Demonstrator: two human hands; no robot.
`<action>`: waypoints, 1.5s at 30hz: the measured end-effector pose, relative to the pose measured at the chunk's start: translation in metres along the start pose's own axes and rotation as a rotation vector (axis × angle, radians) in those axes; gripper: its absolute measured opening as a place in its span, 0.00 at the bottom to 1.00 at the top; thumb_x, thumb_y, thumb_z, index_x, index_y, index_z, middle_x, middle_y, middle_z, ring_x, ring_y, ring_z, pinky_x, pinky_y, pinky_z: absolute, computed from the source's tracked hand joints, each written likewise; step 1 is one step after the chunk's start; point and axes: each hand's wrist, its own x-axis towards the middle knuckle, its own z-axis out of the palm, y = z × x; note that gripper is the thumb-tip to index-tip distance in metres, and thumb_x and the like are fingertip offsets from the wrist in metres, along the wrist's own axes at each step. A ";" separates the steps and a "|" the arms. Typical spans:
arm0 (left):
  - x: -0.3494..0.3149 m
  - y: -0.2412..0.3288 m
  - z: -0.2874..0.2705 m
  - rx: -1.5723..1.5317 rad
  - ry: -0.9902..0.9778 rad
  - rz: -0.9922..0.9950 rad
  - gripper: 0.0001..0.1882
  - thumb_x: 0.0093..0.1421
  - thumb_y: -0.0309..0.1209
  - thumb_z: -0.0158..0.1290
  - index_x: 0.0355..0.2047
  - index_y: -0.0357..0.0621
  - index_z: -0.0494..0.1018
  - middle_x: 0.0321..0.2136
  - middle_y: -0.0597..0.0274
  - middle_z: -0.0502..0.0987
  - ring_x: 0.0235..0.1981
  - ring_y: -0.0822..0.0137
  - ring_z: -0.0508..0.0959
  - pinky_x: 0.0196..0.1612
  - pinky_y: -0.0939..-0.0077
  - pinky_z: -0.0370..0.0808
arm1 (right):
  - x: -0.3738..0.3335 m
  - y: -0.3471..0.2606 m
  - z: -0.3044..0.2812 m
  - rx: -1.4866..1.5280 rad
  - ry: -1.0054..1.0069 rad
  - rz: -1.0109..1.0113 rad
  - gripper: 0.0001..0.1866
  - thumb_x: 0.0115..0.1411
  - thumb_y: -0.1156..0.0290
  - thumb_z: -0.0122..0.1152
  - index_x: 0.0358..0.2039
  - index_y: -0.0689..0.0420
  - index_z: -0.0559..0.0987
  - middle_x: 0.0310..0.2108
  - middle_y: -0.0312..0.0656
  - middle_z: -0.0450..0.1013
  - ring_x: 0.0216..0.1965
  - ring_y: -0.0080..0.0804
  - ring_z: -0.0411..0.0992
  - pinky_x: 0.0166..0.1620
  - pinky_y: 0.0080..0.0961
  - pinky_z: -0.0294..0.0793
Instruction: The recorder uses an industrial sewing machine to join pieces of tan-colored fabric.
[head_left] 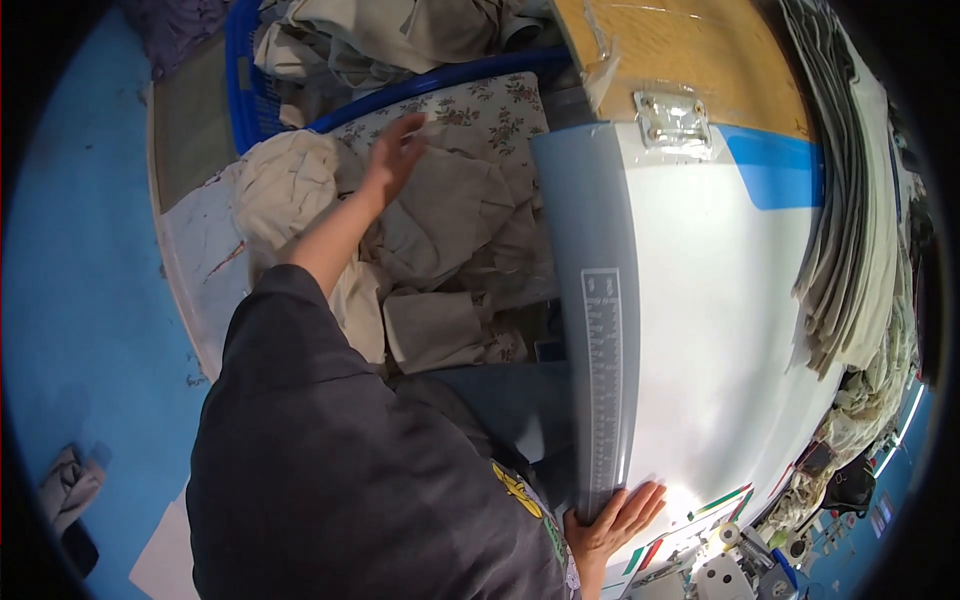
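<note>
My left hand [397, 155] is stretched out over a heap of beige cloth pieces [450, 215], its fingers apart and nothing visible in them. Below it lies a white cloth with a floral print [505, 110], partly covered by the heap. More crumpled cream cloth [290, 180] is bunched beside my left forearm. My right hand [615, 520] lies flat with fingers spread on the edge of a white worktable [720, 300], near the end of a printed measuring scale [602, 380].
Behind the heap stands a blue plastic basket [240, 90] full of beige cloth. A yellow-brown board [700, 50] adjoins the table at a metal hinge [672, 122]. Stacked grey-green cloth [850, 200] hangs at the far right. Sewing machine parts [725, 575] show at lower right.
</note>
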 end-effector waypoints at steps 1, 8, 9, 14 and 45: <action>-0.011 -0.008 -0.008 -0.169 0.104 -0.118 0.20 0.61 0.26 0.55 0.54 0.44 0.71 0.50 0.51 0.75 0.51 0.55 0.76 0.52 0.66 0.74 | 0.003 -0.002 -0.001 0.019 0.000 0.016 0.53 0.43 0.65 0.65 0.69 0.51 0.50 0.68 0.63 0.46 0.69 0.69 0.45 0.66 0.71 0.42; -0.098 0.027 -0.008 0.167 -0.276 -0.139 0.24 0.58 0.27 0.58 0.55 0.45 0.70 0.51 0.51 0.74 0.50 0.56 0.76 0.50 0.65 0.75 | 0.008 -0.005 0.003 0.031 0.084 0.057 0.57 0.32 0.74 0.70 0.67 0.52 0.56 0.68 0.58 0.51 0.69 0.62 0.48 0.68 0.61 0.46; -0.110 0.037 0.001 0.211 -0.368 -0.042 0.27 0.57 0.28 0.59 0.57 0.46 0.67 0.54 0.51 0.71 0.53 0.54 0.74 0.52 0.63 0.73 | 0.009 -0.005 0.004 0.035 0.078 0.060 0.55 0.33 0.73 0.70 0.66 0.53 0.58 0.67 0.59 0.53 0.68 0.64 0.50 0.67 0.63 0.48; -0.159 0.088 0.032 0.448 -0.474 0.170 0.35 0.54 0.32 0.62 0.61 0.44 0.62 0.63 0.49 0.60 0.62 0.49 0.63 0.62 0.57 0.65 | 0.013 -0.012 0.008 0.043 0.205 0.066 0.50 0.33 0.77 0.69 0.63 0.53 0.65 0.68 0.52 0.54 0.69 0.53 0.51 0.68 0.53 0.50; -0.143 0.093 -0.025 -0.450 -0.165 -0.248 0.07 0.64 0.30 0.54 0.38 0.39 0.73 0.27 0.69 0.77 0.29 0.81 0.73 0.35 0.84 0.69 | 0.008 -0.023 0.007 0.026 0.258 0.125 0.54 0.35 0.81 0.70 0.67 0.40 0.62 0.68 0.37 0.55 0.69 0.39 0.53 0.69 0.42 0.55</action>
